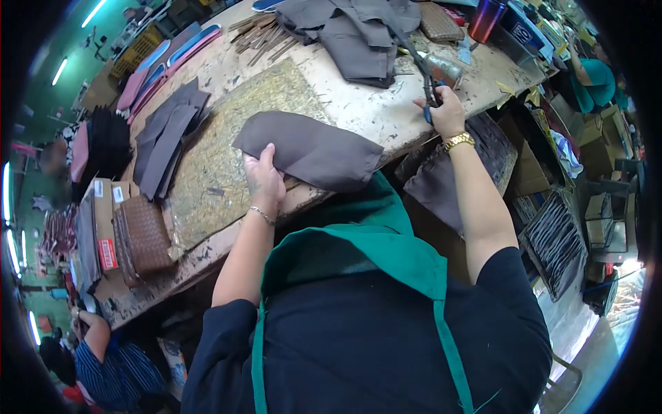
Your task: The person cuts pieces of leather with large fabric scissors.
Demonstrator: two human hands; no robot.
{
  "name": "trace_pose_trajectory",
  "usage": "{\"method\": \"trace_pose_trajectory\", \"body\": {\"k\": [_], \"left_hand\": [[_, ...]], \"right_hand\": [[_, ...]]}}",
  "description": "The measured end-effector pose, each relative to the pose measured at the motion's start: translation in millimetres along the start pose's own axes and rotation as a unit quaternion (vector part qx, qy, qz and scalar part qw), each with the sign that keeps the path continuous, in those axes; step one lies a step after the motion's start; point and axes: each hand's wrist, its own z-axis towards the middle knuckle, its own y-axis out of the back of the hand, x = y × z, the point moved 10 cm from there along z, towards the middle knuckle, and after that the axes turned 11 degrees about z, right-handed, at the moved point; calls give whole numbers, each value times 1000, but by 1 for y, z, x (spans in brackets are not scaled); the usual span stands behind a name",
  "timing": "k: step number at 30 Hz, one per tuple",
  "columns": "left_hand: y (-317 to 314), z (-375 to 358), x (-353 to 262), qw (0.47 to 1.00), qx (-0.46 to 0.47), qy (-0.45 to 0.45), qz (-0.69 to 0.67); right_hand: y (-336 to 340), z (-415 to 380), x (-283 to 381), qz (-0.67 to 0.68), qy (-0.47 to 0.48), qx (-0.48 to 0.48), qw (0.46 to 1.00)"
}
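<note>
A curved brown fabric piece [310, 148] lies over the table's front edge, and my left hand [265, 176] grips its near left side with the thumb on top. To the right, my right hand [445, 112] is closed round the handles of dark scissors [425, 69], whose blades point up and away toward a heap of brown fabric [352, 38]. Beneath the held piece is a worn yellowish board [234, 172]. Left of the board lies a stack of cut dark fabric strips [169, 138].
Woven brown pieces [143, 238] stand by a cardboard box [105, 228] at the table's left. A red and blue tumbler [487, 19] stands at the back right. Fabric [452, 179] hangs below the right edge. Other people [117, 369] sit at lower left and upper right.
</note>
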Motion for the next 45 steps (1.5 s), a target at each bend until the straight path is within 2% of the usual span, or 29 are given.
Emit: {"method": "trace_pose_trajectory", "body": {"k": [4, 5, 6, 7, 8, 9, 10, 11, 13, 14, 15, 18, 19, 20, 22, 24, 25, 26, 32, 34, 35, 36, 38, 39, 40, 42, 43, 44, 45], "left_hand": [[22, -16, -7, 998, 0, 59, 14], [44, -17, -11, 996, -55, 32, 67], [51, -23, -11, 996, -53, 38, 68], [56, -32, -49, 960, -94, -130, 227], [47, -47, -82, 871, -130, -292, 373], [47, -44, -89, 873, -126, -289, 372], [11, -46, -99, 784, -10, -349, 513], [-22, -53, -92, 661, 107, -395, 630], [-63, -41, -74, 676, 254, -363, 588], [-82, -39, -59, 623, 287, -357, 634], [-101, -37, -43, 565, 310, -348, 680], [-140, -35, 5, 504, 357, -321, 718], [-145, -28, 18, 521, 353, -285, 723], [-148, -22, 25, 525, 346, -262, 732], [-152, -16, 22, 541, 304, -284, 731], [-156, -15, 33, 537, 372, -222, 724], [-161, -20, 19, 540, 334, -318, 704], [-160, -17, 22, 541, 340, -319, 700], [-159, 17, 13, 654, 234, -333, 637], [-157, 19, 8, 683, 206, -390, 582], [-156, 24, 17, 713, 260, -294, 582], [-154, 21, 15, 712, 267, -293, 580], [-163, -6, 18, 610, 369, -374, 593], [-160, -8, 24, 599, 405, -335, 604], [-161, -7, 25, 598, 405, -335, 605], [-157, 13, 41, 618, 399, -256, 627], [-158, 20, 31, 650, 343, -290, 613], [-159, 20, 34, 650, 344, -290, 612], [-154, 25, 22, 656, 243, -327, 635]], "right_hand": [[13, -21, 7, 170, -68, 1, 983], [11, -31, 2, 232, -77, 19, 970], [17, -44, 4, 228, -82, 18, 970], [20, -59, 11, 319, -123, 29, 939], [21, -74, 17, 408, -164, 38, 898], [29, -84, 24, 404, -167, 36, 899], [29, -93, 31, 402, -179, 66, 896], [27, -103, 38, 400, -192, 97, 891], [24, -120, 48, 446, -216, 120, 860], [18, -126, 55, 493, -233, 145, 825], [18, -132, 45, 431, -224, 169, 858], [18, -151, 49, 424, -307, 140, 841], [18, -154, 48, 416, -285, 165, 847], [26, -149, 58, 362, -225, 132, 895], [27, -157, 56, 372, -211, 154, 890], [31, -161, 54, 368, -236, 154, 886], [30, -164, 50, 377, -256, 158, 876], [31, -165, 49, 372, -260, 154, 878], [17, -180, 45, 409, -330, 183, 831], [13, -186, 47, 408, -339, 210, 822], [13, -190, 44, 387, -358, 222, 820], [16, -191, 45, 386, -363, 215, 820], [16, -194, 50, 408, -363, 215, 810], [15, -196, 48, 409, -365, 214, 809], [15, -196, 47, 407, -358, 209, 814], [15, -193, 46, 405, -349, 205, 820], [13, -193, 47, 402, -354, 213, 817], [13, -193, 47, 397, -359, 222, 815], [16, -190, 49, 396, -359, 221, 816]]}}
